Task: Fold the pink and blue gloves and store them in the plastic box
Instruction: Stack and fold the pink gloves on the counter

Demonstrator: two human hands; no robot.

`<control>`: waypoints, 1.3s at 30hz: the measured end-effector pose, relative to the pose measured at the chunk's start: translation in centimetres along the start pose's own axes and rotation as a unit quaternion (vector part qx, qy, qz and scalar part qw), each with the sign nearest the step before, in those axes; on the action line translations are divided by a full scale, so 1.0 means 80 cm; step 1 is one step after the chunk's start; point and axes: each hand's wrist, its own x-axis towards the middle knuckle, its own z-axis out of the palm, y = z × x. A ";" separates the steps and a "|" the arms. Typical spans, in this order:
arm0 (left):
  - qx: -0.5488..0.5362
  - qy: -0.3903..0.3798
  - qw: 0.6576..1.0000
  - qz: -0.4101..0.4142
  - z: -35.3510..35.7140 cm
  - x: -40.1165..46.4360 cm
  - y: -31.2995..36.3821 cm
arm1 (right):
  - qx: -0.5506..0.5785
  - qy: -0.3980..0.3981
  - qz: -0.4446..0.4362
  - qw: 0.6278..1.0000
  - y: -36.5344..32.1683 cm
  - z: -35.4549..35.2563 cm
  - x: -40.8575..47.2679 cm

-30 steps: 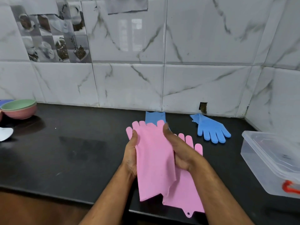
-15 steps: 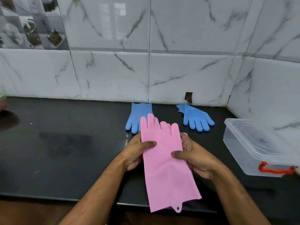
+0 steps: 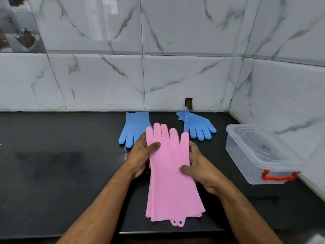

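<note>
Two pink gloves (image 3: pixel 169 173) lie stacked one on the other, fingers pointing toward the wall, held just over the black counter (image 3: pixel 61 173). My left hand (image 3: pixel 142 155) grips their left edge, thumb on top near the glove fingers. My right hand (image 3: pixel 198 168) grips the right edge, thumb pressed on the pink surface. Behind them lie two blue gloves: one (image 3: pixel 133 127) partly hidden by the pink fingers, the other (image 3: pixel 197 125) further right. The clear plastic box (image 3: pixel 260 155) with lid on and a red handle stands at the right.
A marble-tiled wall runs along the back and turns a corner at the right, close behind the box. A small dark hole (image 3: pixel 189 103) sits in the wall above the right blue glove. The counter's front edge is near the glove cuffs.
The pink gloves went from offset and half lifted to neatly stacked and aligned. The view shifted right and closer; the bowls at the left are out of frame.
</note>
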 end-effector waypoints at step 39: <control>0.337 0.157 0.924 0.089 0.016 0.013 -0.007 | -0.315 0.205 -0.021 0.926 0.003 -0.002 0.001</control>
